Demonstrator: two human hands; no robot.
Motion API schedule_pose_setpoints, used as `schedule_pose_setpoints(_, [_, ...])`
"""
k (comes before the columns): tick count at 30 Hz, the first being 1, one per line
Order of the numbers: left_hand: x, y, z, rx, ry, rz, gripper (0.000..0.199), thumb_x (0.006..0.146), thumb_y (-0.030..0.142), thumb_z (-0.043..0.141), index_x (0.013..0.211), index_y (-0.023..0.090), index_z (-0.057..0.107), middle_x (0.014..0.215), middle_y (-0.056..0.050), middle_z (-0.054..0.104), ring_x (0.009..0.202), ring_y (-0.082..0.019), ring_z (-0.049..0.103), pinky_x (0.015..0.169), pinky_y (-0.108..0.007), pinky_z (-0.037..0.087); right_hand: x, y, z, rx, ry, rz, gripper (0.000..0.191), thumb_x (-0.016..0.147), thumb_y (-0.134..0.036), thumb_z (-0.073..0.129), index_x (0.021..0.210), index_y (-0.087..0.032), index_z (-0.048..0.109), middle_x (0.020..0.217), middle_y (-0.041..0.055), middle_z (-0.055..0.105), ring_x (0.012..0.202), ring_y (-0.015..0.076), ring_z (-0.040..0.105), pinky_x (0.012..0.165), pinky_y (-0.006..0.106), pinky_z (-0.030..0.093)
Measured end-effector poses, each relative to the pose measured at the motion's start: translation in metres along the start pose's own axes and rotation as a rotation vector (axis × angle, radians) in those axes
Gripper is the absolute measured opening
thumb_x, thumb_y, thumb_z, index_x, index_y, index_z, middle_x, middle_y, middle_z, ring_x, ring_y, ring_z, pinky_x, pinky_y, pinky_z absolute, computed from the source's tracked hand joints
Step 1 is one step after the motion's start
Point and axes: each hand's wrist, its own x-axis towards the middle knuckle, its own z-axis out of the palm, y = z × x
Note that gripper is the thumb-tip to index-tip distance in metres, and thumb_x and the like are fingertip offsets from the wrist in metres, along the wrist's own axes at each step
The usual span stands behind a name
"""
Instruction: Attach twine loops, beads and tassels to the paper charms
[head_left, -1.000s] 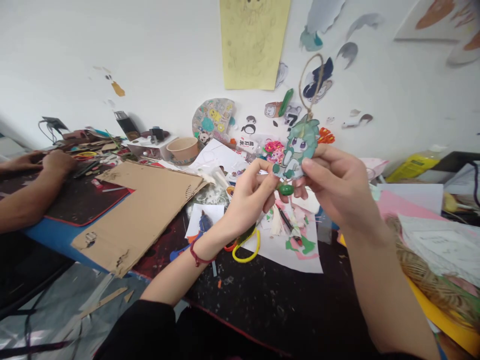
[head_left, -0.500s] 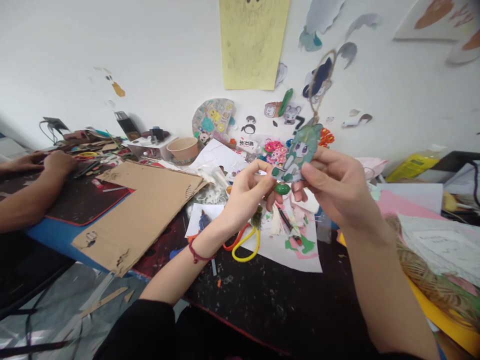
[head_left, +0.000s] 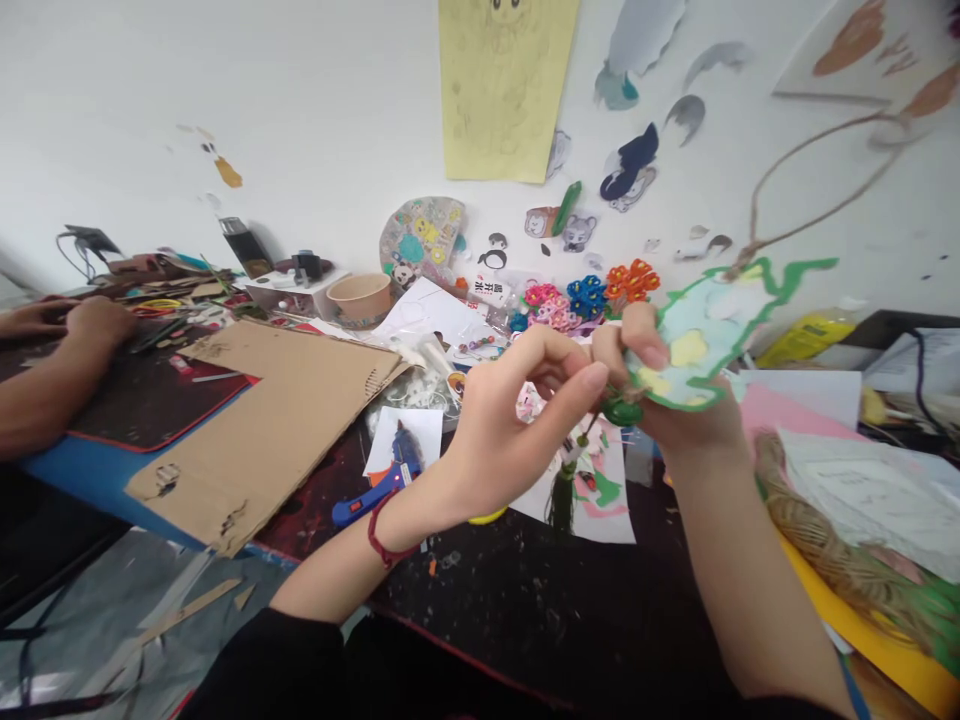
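My right hand [head_left: 675, 400] grips a flat paper charm [head_left: 701, 335], its pale blue back with yellow patches and a green edge facing me. A twine loop [head_left: 814, 185] swings out from its top to the upper right. Below the charm, by my right fingers, is a green bead [head_left: 622, 411]. My left hand [head_left: 525, 410] is beside it, thumb and fingers pinched near the bead; what they hold is too small to make out. A dark green tassel [head_left: 560, 500] hangs under my hands.
A blue glue gun [head_left: 379, 485] lies on white paper left of my forearm. Farther left are cardboard [head_left: 277, 400] and another person's hands [head_left: 101, 322]. Crocheted flowers [head_left: 589, 295] and a paper bowl [head_left: 360, 297] stand near the wall. Twine [head_left: 832, 530] lies at the right.
The charm has been turned from its drawn front to its back and moved right. Its loop has swung to the upper right, and my left hand has shifted right, closer to the bead.
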Motion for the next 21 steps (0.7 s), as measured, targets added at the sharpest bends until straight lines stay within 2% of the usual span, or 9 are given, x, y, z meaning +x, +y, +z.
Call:
schedule_pose_setpoints(4, [-0.004, 0.013, 0.001, 0.138, -0.001, 0.067, 0.011, 0.098, 0.019, 0.064, 0.087, 0.018, 0.059, 0.074, 0.002, 0.065, 0.066, -0.008, 0.061, 0.064, -0.022, 0.051, 0.001, -0.005, 0.006, -0.058, 0.015, -0.032, 0.051, 0.086, -0.057, 0.07, 0.063, -0.024, 0.04, 0.052, -0.0046, 0.041, 0.047, 0.0126, 0.037, 0.047, 0.027, 0.036])
schedule_pose_setpoints(8, [-0.007, 0.023, 0.003, 0.193, -0.004, 0.095, 0.014, 0.096, 0.018, 0.066, 0.083, 0.017, 0.06, 0.069, 0.003, 0.064, 0.061, -0.006, 0.057, 0.06, -0.02, 0.049, 0.002, -0.008, 0.01, -0.101, 0.01, -0.036, 0.059, 0.083, -0.063, 0.07, 0.059, -0.024, 0.034, 0.049, -0.0041, 0.042, 0.046, 0.0143, 0.042, 0.046, 0.029, 0.038])
schedule_pose_setpoints(16, [-0.012, 0.025, 0.005, 0.168, -0.008, 0.001, 0.013, 0.096, 0.018, 0.066, 0.084, 0.016, 0.062, 0.074, 0.001, 0.067, 0.066, -0.006, 0.057, 0.065, -0.02, 0.049, 0.004, -0.008, 0.011, -0.061, -0.055, -0.045, 0.058, 0.086, -0.058, 0.069, 0.06, -0.023, 0.031, 0.05, -0.004, 0.042, 0.047, 0.014, 0.044, 0.046, 0.027, 0.04])
schedule_pose_setpoints(21, [-0.01, 0.023, 0.005, 0.147, -0.015, -0.046, 0.012, 0.096, 0.019, 0.066, 0.085, 0.016, 0.063, 0.08, -0.001, 0.07, 0.068, -0.007, 0.055, 0.067, -0.021, 0.049, 0.002, -0.005, 0.009, -0.066, 0.032, 0.012, 0.058, 0.081, -0.062, 0.073, 0.06, -0.025, 0.034, 0.052, -0.004, 0.042, 0.047, 0.0149, 0.042, 0.045, 0.029, 0.041])
